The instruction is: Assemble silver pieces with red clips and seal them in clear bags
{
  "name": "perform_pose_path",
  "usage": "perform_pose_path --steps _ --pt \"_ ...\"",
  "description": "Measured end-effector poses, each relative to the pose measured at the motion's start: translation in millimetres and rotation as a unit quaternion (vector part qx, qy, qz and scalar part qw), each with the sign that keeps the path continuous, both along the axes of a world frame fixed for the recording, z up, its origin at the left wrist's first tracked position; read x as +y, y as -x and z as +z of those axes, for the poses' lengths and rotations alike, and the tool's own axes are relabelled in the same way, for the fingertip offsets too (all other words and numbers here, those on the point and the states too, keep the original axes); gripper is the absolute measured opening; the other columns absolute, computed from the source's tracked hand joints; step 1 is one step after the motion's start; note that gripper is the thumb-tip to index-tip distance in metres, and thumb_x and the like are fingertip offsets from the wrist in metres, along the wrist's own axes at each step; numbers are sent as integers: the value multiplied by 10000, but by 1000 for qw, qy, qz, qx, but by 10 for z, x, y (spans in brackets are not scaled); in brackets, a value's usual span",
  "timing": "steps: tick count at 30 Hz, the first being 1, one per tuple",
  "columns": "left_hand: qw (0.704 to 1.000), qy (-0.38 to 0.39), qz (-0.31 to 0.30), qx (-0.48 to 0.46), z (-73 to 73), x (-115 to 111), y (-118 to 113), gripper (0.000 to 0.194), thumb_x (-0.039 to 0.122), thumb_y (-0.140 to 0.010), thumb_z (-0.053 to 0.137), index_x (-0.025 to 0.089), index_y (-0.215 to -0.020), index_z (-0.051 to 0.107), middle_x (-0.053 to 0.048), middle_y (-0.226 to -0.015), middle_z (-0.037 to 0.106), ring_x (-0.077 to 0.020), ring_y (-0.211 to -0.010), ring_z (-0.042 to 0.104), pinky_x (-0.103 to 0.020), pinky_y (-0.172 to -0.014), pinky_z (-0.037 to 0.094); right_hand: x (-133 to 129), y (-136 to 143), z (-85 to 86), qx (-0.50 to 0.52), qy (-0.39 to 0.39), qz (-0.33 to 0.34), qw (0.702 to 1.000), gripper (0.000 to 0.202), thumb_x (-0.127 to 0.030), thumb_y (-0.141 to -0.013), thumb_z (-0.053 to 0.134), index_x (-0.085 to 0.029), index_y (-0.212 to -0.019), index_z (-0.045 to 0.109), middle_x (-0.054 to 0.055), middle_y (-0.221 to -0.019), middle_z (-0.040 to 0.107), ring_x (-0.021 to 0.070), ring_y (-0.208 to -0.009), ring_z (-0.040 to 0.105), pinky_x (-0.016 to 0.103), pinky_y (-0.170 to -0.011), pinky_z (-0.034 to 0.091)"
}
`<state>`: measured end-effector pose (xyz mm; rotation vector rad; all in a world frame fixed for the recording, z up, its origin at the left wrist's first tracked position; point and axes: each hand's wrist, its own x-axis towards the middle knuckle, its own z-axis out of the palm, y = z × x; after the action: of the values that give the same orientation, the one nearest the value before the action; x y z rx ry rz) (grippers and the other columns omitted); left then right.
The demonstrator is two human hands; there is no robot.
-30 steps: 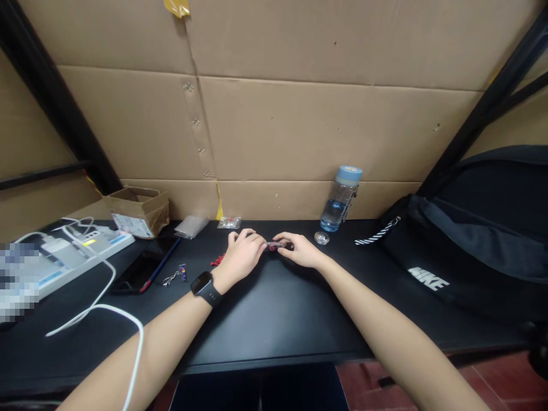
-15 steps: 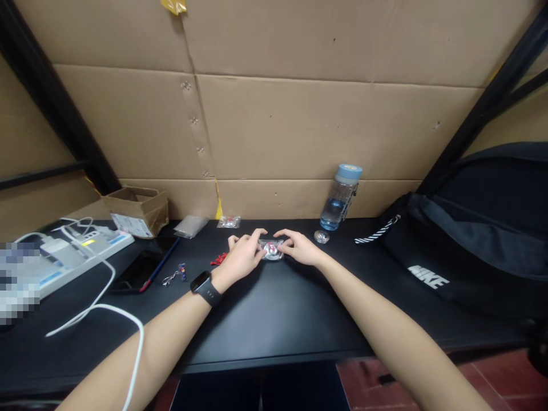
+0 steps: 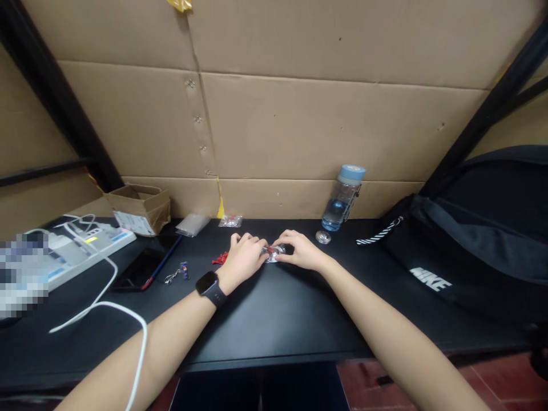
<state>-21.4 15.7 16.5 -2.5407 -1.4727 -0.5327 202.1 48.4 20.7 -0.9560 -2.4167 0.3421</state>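
Both left hand [image 3: 246, 258] and right hand [image 3: 301, 252] pinch a shiny, crinkled packet [image 3: 272, 256] between fingers [image 3: 287, 234]

A single head-worn camera looks forward and down across the desk [image 3: 282, 319] to the cardboard wall [image 3: 308, 125], near enough that the desk fills much of the lower view.

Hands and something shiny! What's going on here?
A person's left hand and right hand are holding a small shiny packet with red on it, over the black desk. Part of it is hidden, so I can't tell whether it's open. Another clear packet lies near the cardboard wall.
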Motion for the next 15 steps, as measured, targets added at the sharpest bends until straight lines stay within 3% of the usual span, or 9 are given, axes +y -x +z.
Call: perform_pose_path --steps 9,15 --pt "1000 -17 3 -11 28 -7 20 203 320 -1021 502 231 -1095 669 -84 -1047 690 -283 -1071 554 -453 -893 336 42 83 -130 -51 -13 -74 996 268 -380 -889 743 -300 -1145 727 58 -1118 673 238 -1048 576 405 -940 386" --pt "998 -19 -14 -53 73 48 100 189 253 -975 546 206 -1115 665 -119 -1169 621 -289 -1131 552 -425 -932 425 319 251 -131 -78 -41 -113 990 276 -305 -942 664 -267 -1212 705 90 -1166 692 255 -1072 593 391 -913 398"
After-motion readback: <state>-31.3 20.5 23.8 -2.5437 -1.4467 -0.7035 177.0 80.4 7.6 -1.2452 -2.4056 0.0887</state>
